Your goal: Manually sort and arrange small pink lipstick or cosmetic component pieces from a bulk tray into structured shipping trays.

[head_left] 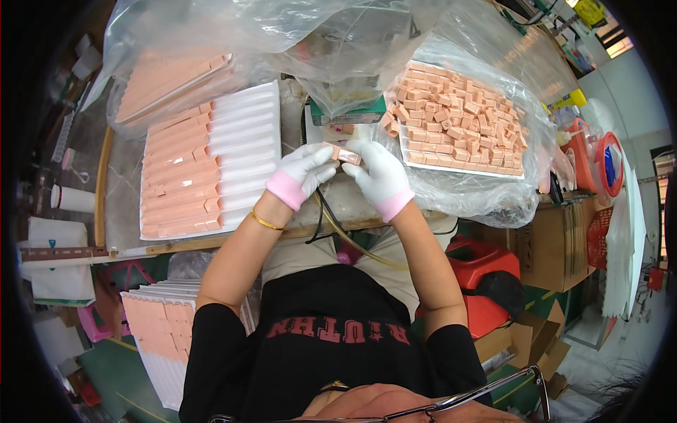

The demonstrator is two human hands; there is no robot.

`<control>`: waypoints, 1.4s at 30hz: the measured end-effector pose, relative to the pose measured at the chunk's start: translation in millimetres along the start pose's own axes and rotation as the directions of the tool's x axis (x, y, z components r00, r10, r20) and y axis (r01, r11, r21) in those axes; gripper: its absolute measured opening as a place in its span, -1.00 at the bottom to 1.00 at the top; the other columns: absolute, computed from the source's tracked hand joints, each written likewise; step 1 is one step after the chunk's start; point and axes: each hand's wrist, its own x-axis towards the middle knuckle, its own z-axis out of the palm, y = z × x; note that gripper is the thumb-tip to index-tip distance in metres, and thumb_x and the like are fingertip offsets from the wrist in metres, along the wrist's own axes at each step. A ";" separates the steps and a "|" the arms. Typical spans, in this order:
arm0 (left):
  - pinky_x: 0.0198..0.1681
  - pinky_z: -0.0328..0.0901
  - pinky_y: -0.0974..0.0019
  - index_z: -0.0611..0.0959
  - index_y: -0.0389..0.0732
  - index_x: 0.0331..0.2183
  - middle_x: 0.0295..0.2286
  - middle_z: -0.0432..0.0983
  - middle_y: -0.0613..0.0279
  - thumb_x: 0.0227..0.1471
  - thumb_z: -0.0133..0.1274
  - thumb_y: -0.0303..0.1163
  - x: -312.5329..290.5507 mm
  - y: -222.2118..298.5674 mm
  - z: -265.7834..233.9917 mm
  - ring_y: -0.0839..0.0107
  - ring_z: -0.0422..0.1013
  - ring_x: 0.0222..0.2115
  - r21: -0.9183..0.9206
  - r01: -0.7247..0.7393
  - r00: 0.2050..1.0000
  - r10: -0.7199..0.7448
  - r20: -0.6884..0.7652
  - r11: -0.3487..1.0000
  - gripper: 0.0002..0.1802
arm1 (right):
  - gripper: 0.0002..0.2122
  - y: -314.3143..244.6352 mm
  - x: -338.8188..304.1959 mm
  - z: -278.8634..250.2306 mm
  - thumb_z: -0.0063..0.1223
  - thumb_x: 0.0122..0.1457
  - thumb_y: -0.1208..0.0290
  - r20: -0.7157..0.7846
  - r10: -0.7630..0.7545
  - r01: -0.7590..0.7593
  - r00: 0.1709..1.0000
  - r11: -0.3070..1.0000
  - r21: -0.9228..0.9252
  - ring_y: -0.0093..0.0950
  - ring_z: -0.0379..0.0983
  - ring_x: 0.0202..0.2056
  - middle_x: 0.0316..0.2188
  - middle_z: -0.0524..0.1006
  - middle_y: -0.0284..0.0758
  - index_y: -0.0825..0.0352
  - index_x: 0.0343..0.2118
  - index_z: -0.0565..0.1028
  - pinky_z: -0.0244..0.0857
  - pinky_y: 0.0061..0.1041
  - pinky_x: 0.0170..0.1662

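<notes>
Both hands wear white gloves with pink cuffs and meet over the middle of the table. Between their fingertips is a small peach-coloured block (345, 156), pinched by my left hand (305, 169) at one end and my right hand (377, 173) at the other. To the left lies a white ribbed tray (247, 141), its left half covered by rows of peach blocks (182, 180). To the right, a white tray (465, 168) carries a heap of loose peach blocks (458, 116), in rows along its near side.
Clear plastic sheeting (338, 56) hangs over the far side, near a green box (349, 113). A cable (326, 211) hangs over the table's front edge. Stacked trays (159, 317) stand low at left. A red stool (486, 282) and cardboard boxes (553, 240) are at right.
</notes>
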 end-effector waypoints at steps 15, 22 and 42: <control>-0.31 0.39 0.45 0.42 -0.32 -0.03 -0.26 0.45 0.14 -0.15 0.19 -0.50 -25.3 3.6 44.7 0.49 0.46 -0.38 0.960 -0.280 0.883 0.386 0.266 -0.019 -0.43 | -0.54 -0.5 6.1 -19.0 0.15 -0.05 0.52 0.275 -0.206 0.277 0.939 0.928 -0.251 -0.20 0.39 -0.26 -0.32 0.42 -0.20 0.27 -0.01 0.38 0.31 -0.36 -0.19; -0.27 0.38 0.37 0.37 -0.35 -0.02 -0.27 0.47 0.07 -0.18 0.17 -0.45 -15.7 -8.6 29.3 0.36 0.47 -0.37 0.733 -0.340 0.928 0.338 0.159 0.589 -0.38 | -0.61 16.7 -0.8 -11.3 0.30 -0.13 0.39 0.244 0.053 -0.115 0.968 0.961 0.252 -0.32 0.38 -0.21 -0.31 0.40 -0.23 0.30 -0.17 0.51 0.30 -0.44 -0.14; -0.08 0.28 0.15 0.52 -0.32 -0.19 -0.25 0.48 -0.03 -0.33 0.19 -0.35 58.0 27.3 -31.5 0.04 0.39 -0.19 0.956 -0.291 0.744 0.634 0.209 0.027 -0.46 | -0.64 45.9 55.5 22.8 0.30 -0.24 0.63 -0.154 0.154 -0.106 0.976 0.954 0.282 -0.48 0.46 -0.25 -0.29 0.46 -0.33 0.40 -0.28 0.51 0.36 -0.54 -0.16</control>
